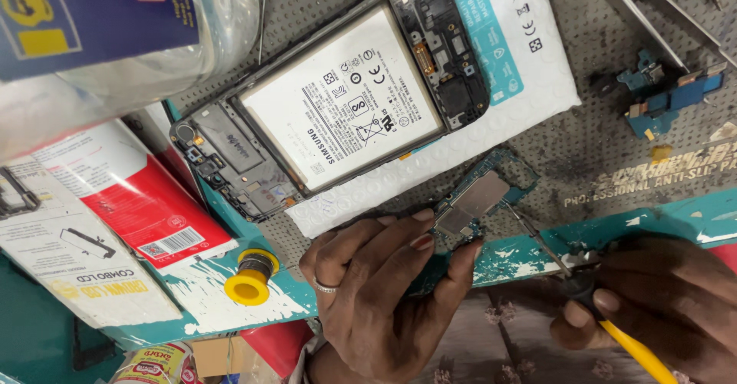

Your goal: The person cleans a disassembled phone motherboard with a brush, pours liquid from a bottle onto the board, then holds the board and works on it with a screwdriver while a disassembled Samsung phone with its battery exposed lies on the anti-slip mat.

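My left hand pinches a small teal circuit board by its lower end, holding it over the grey mat's front edge. My right hand grips a screwdriver with a yellow handle; its thin metal shaft slants up to the board's right side. Behind them lies an opened phone with its back off, white battery showing, resting partly on a white padded envelope.
A grey anti-slip mat covers the bench. Small blue board parts sit at the right, metal tweezers at top right. A yellow-rimmed spool, a red and white box and a clear plastic container crowd the left.
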